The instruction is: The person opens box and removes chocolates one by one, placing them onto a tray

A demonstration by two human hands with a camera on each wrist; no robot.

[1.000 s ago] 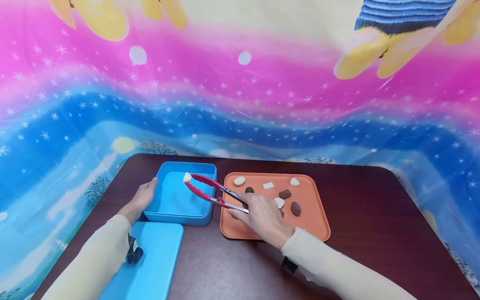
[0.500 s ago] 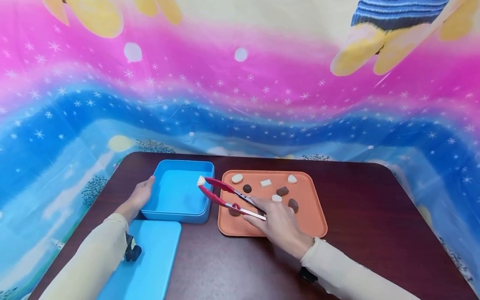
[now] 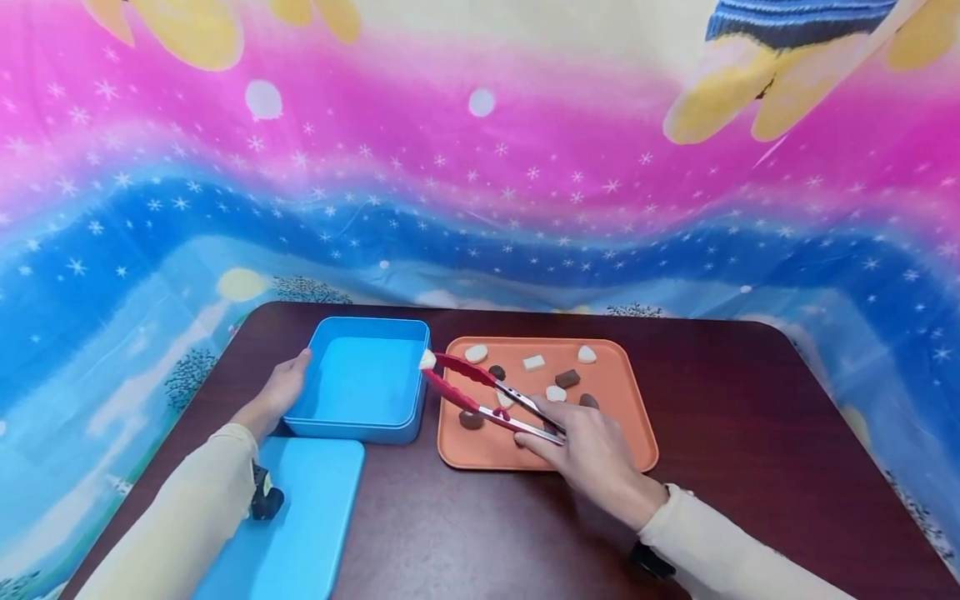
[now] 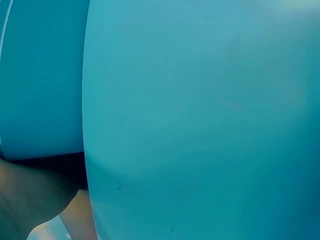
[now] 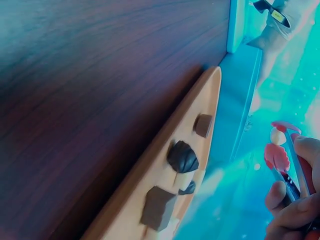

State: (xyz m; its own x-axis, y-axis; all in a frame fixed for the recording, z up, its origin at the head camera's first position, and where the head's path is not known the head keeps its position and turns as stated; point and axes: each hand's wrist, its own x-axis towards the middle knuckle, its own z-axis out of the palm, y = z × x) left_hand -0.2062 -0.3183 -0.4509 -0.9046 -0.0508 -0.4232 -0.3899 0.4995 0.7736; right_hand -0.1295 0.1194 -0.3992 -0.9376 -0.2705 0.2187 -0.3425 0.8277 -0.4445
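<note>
My right hand (image 3: 600, 446) grips red-tipped metal tongs (image 3: 459, 397) over the orange tray (image 3: 491, 454). Between the tong tips sits a small white chocolate-like piece (image 3: 427, 360), overlapping the right rim of the blue box (image 3: 352, 431) in the head view. The right wrist view also shows the piece (image 5: 277, 136) pinched by the red tips. My left hand (image 3: 281, 387) lies along the left side of the box, thumb at the rim, other fingers mostly hidden. Its wrist view shows part of the hand (image 4: 35, 195) against the blue wall.
On the tray lie several white and brown pieces, among them a brown block (image 3: 567, 378), a white bar (image 3: 533, 362) and a dark ridged piece (image 5: 183, 157). A flat blue lid (image 3: 307, 508) lies in front of the box. A printed cloth (image 3: 480, 208) hangs behind the table.
My right hand has moved right and slightly toward me, carrying the tongs and white piece from over the box to its right rim. The left hand has stayed at the box.
</note>
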